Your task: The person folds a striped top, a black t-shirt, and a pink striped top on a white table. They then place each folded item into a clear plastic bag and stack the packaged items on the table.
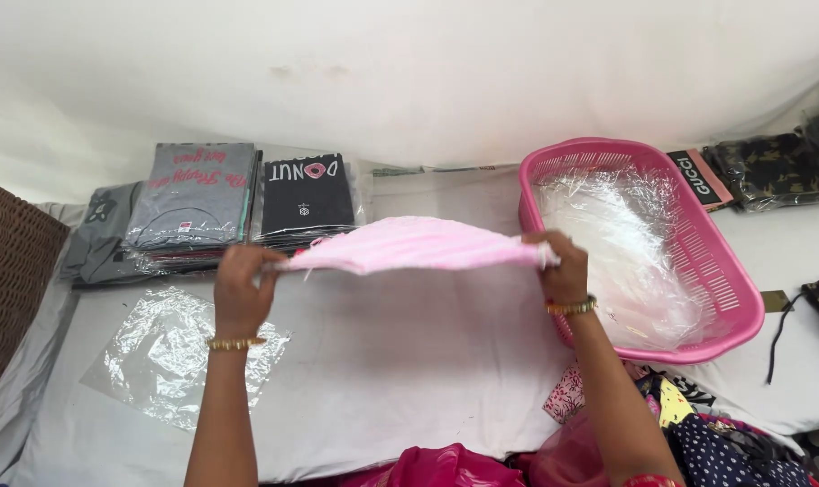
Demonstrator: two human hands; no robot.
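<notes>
We see a pale pink garment [414,245] stretched flat in the air above the white padded surface [400,370], held at its two ends. The left hand [240,290] is closed around the left end and the right hand [558,266] pinches the right end, fingers curled over the cloth; the fingertips themselves are hidden under the fabric, so we cannot see how deep each grasp goes. The garment is seen nearly edge-on, and we cannot make out its cut. Both wrists carry gold bangles.

Just right of the right hand stands a pink plastic basket [730,289] holding crumpled clear plastic bags [621,243]. Below the left hand one clear bag [170,356] lies flat on the surface. Behind the garment sit a bagged stack of grey shirts [191,194] and a bagged black shirt [306,194], its lower edge covered by the pink cloth. A wicker piece [8,280] is cut off at the left edge, and patterned fabrics [698,433] are cropped at the bottom right.
</notes>
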